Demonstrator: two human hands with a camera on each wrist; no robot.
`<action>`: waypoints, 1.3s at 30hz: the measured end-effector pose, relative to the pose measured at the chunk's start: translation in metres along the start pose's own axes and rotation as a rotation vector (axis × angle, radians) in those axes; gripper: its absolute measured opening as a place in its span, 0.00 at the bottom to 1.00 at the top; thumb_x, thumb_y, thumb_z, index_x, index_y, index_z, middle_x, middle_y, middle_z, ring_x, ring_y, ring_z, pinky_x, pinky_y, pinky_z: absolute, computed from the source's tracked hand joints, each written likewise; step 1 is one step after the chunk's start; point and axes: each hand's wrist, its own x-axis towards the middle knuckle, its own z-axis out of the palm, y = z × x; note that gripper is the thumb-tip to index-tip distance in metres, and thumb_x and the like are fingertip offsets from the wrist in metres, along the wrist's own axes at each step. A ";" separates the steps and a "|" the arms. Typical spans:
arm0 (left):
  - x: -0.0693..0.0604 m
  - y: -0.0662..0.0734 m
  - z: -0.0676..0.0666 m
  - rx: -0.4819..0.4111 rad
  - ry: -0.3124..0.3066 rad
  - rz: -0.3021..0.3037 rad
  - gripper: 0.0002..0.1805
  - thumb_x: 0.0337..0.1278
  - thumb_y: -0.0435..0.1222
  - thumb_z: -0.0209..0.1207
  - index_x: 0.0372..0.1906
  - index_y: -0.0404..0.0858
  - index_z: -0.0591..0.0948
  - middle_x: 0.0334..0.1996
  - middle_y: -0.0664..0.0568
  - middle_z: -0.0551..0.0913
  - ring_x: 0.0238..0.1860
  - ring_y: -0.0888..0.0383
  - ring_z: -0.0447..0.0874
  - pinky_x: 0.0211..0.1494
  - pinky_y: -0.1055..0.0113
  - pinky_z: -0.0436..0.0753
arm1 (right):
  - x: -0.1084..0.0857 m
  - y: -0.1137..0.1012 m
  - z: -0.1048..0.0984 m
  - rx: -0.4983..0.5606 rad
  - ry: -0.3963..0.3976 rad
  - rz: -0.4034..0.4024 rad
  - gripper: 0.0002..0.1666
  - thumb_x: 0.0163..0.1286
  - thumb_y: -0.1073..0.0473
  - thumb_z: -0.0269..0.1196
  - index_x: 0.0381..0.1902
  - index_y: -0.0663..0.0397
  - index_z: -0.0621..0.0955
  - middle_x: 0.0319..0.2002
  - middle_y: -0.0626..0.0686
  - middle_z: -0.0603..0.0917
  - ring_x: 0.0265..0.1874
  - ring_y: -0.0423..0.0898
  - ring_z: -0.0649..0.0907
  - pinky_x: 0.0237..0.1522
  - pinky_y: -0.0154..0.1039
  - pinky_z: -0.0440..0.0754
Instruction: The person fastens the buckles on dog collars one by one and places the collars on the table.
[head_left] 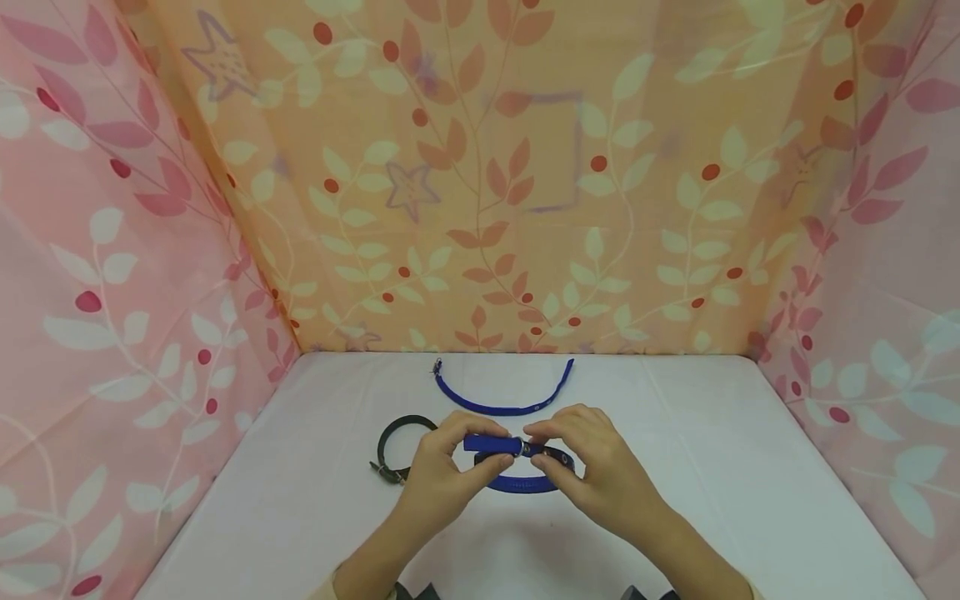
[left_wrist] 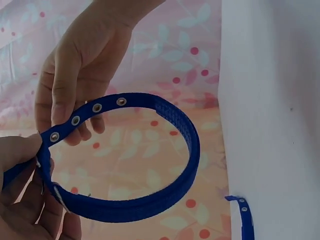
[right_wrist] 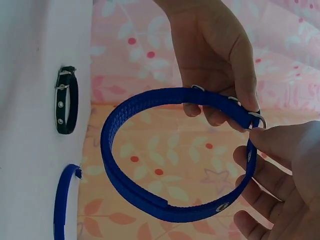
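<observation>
Both hands hold a blue collar (head_left: 525, 485) bent into a loop, raised in front of the body. Metal-rimmed holes line part of the strap (left_wrist: 109, 103). The left hand (head_left: 442, 475) pinches the band beside the buckle (head_left: 522, 447); in the right wrist view this hand (right_wrist: 215, 55) comes from the top. Opposite it, the right hand (head_left: 611, 471) pinches the holed part close to the buckle, thumb and forefinger on the strap, other fingers loosely bent (right_wrist: 290, 170). Fingers partly cover the buckle, so how the strap passes through it cannot be fully told.
Farther back on the white table (head_left: 300, 467) lies a second blue collar (head_left: 502, 410), unfastened in a wide curve. A black collar (head_left: 386, 450), closed in a ring, lies left of the hands. Leaf-patterned cloth (head_left: 480, 167) hangs behind and at both sides.
</observation>
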 end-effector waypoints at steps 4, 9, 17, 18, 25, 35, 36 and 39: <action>-0.001 -0.001 0.003 -0.004 0.007 0.030 0.12 0.61 0.43 0.71 0.48 0.57 0.85 0.45 0.65 0.84 0.50 0.61 0.82 0.54 0.65 0.83 | -0.001 0.000 0.003 0.039 0.033 -0.023 0.19 0.62 0.60 0.75 0.51 0.45 0.85 0.45 0.38 0.85 0.52 0.39 0.80 0.61 0.37 0.72; -0.002 -0.001 0.006 -0.021 -0.031 0.075 0.11 0.63 0.42 0.70 0.49 0.54 0.84 0.46 0.64 0.84 0.52 0.60 0.82 0.55 0.65 0.83 | -0.001 0.000 0.008 0.089 0.082 -0.075 0.20 0.62 0.59 0.76 0.52 0.45 0.85 0.47 0.40 0.86 0.52 0.42 0.81 0.64 0.35 0.71; -0.002 -0.001 0.008 -0.044 -0.043 0.106 0.11 0.66 0.40 0.68 0.51 0.50 0.83 0.47 0.60 0.85 0.51 0.59 0.82 0.54 0.64 0.83 | -0.002 -0.003 0.011 0.110 0.076 -0.039 0.21 0.60 0.62 0.76 0.49 0.42 0.83 0.46 0.38 0.84 0.51 0.40 0.81 0.60 0.36 0.73; -0.002 -0.001 0.008 -0.062 -0.041 0.087 0.11 0.66 0.40 0.68 0.51 0.50 0.83 0.47 0.60 0.85 0.51 0.58 0.82 0.55 0.64 0.83 | -0.002 -0.003 0.011 0.111 0.070 -0.021 0.21 0.59 0.62 0.76 0.49 0.42 0.82 0.46 0.38 0.84 0.51 0.40 0.81 0.59 0.36 0.73; 0.000 0.001 -0.002 -0.199 0.005 -0.037 0.12 0.65 0.37 0.68 0.52 0.45 0.83 0.47 0.57 0.86 0.56 0.53 0.81 0.68 0.64 0.76 | -0.001 -0.001 0.004 0.091 0.029 0.077 0.21 0.58 0.62 0.76 0.48 0.41 0.82 0.46 0.37 0.83 0.51 0.38 0.80 0.56 0.38 0.75; 0.003 0.006 -0.011 -0.268 0.099 -0.115 0.13 0.64 0.35 0.69 0.51 0.44 0.83 0.47 0.52 0.84 0.50 0.51 0.81 0.67 0.67 0.76 | 0.000 0.010 -0.001 0.042 -0.017 0.121 0.24 0.58 0.61 0.76 0.50 0.38 0.81 0.47 0.34 0.83 0.53 0.37 0.79 0.56 0.42 0.75; 0.002 0.005 -0.010 -0.248 0.083 -0.114 0.12 0.64 0.36 0.68 0.51 0.46 0.83 0.47 0.53 0.84 0.49 0.51 0.80 0.67 0.64 0.76 | 0.000 0.010 -0.001 0.036 -0.027 0.119 0.24 0.59 0.60 0.76 0.51 0.37 0.81 0.48 0.34 0.83 0.53 0.37 0.79 0.56 0.42 0.75; 0.002 0.003 -0.006 -0.192 0.028 -0.103 0.12 0.65 0.38 0.68 0.51 0.50 0.84 0.46 0.57 0.85 0.49 0.52 0.79 0.65 0.56 0.76 | 0.000 0.008 0.000 0.039 -0.044 0.090 0.24 0.60 0.58 0.77 0.52 0.38 0.81 0.50 0.34 0.82 0.55 0.37 0.78 0.58 0.42 0.75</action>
